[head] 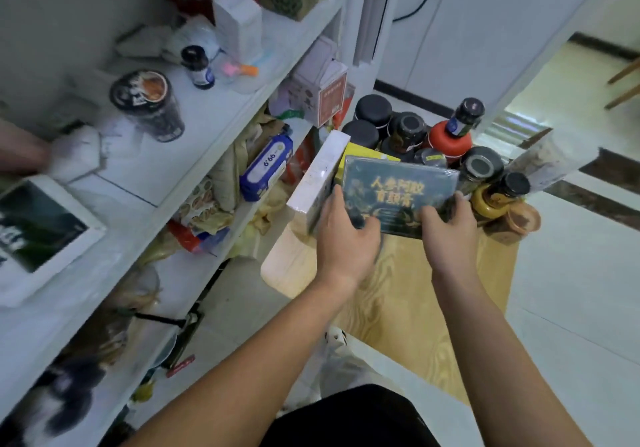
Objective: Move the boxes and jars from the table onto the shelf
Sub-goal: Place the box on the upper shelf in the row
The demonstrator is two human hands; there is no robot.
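Over the light wooden bench (408, 294), left hand (346, 235) and right hand (448, 235) grip a dark green rectangular box with gold lettering (398, 193), one at each end, beside black-lidded jars (372, 110).

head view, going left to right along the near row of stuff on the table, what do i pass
white box → green box → yellow jar
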